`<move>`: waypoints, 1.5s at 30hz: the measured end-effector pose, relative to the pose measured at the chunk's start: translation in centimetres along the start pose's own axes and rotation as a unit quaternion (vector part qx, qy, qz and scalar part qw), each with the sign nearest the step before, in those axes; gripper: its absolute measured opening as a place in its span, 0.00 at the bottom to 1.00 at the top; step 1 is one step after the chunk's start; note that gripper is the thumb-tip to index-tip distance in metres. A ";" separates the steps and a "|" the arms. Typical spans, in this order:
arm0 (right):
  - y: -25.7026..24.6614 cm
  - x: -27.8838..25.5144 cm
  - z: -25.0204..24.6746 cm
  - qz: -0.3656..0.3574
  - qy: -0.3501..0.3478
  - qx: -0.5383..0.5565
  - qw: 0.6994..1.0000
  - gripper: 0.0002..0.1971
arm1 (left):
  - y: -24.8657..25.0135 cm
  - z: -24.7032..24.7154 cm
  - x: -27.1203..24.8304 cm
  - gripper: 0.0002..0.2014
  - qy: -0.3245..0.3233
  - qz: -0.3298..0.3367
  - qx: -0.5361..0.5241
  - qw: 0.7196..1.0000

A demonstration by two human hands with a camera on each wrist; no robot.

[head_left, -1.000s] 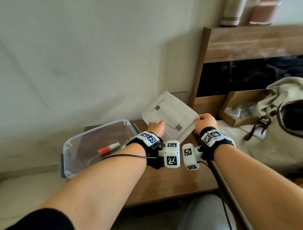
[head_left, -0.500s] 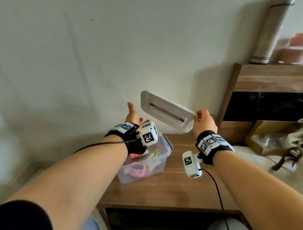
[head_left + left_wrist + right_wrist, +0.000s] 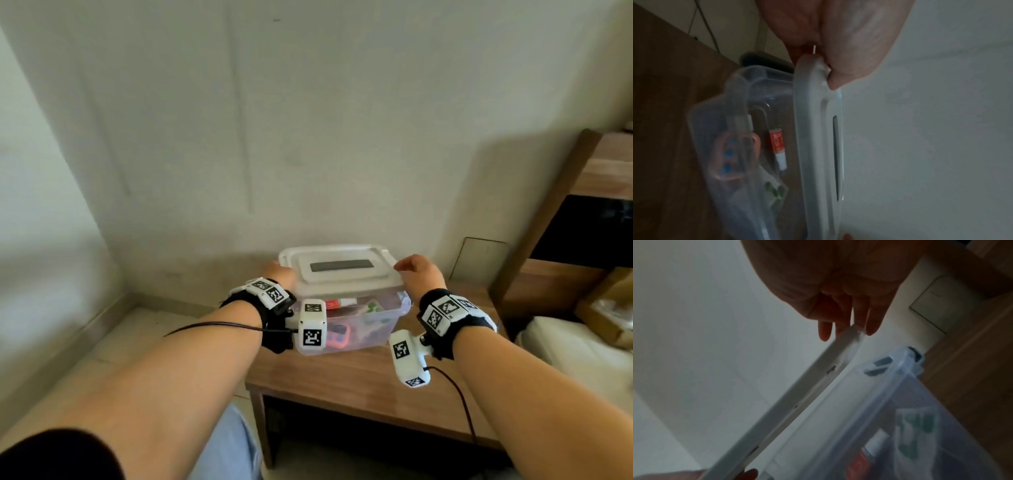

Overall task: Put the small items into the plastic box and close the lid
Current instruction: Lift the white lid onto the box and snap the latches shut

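A clear plastic box (image 3: 373, 325) stands on the wooden side table (image 3: 359, 380). Inside lie a red-and-white tube (image 3: 339, 303), a pink gadget (image 3: 337, 337) and a green-printed packet (image 3: 371, 308). The white lid (image 3: 339, 267) lies level just over the box's rim. My left hand (image 3: 284, 270) pinches its left end and my right hand (image 3: 404, 265) pinches its right end. In the left wrist view the thumb (image 3: 851, 61) presses on the lid (image 3: 818, 138), beside the box (image 3: 735, 113). In the right wrist view a gap shows between the lid (image 3: 797, 394) and the box (image 3: 900, 402).
A plain wall stands right behind the table, with a switch plate (image 3: 483, 260) low on it. A wooden headboard shelf (image 3: 582, 205) rises at the right, with a cardboard box (image 3: 603, 308) and white bedding (image 3: 565, 346) below. Cables trail from both wrists.
The lid, held up tilted by my right hand alone, has come down level over the box. My left hand, open in the air before, now grips the lid's left end.
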State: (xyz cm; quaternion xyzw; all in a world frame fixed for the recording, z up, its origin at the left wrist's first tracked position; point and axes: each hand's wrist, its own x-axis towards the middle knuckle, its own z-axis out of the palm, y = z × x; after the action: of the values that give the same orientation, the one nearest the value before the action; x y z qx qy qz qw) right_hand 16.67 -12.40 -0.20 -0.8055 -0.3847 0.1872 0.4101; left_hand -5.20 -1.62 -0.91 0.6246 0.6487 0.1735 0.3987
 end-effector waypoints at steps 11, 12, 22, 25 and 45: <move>0.9 -0.4 1.0 0.018 -0.040 -0.183 0.982 0.24 | -1.5 2.6 0.3 0.22 0.020 0.049 0.010 0.999; 0.9 -0.4 1.1 0.029 -0.053 -0.201 0.978 0.24 | -1.5 2.6 0.3 0.22 0.014 0.050 0.008 0.999; 0.6 -0.2 1.3 0.016 -0.085 -0.188 0.978 0.26 | -2.1 1.4 0.4 0.16 0.007 -0.022 0.007 1.000; 0.7 -0.2 1.3 0.018 -0.083 -0.185 0.979 0.24 | -1.9 1.5 0.4 0.17 0.023 -0.034 0.041 0.998; 2.9 0.6 -0.7 0.156 -0.032 -0.102 0.982 0.10 | -1.5 1.6 1.8 0.17 -0.068 0.002 0.196 0.978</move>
State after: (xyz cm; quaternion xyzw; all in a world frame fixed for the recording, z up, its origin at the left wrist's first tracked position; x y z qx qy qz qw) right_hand 18.84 -13.40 -2.07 -0.8870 -0.2842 0.2344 0.2784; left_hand -4.85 -0.59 -3.51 0.7023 0.6401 0.0007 0.3116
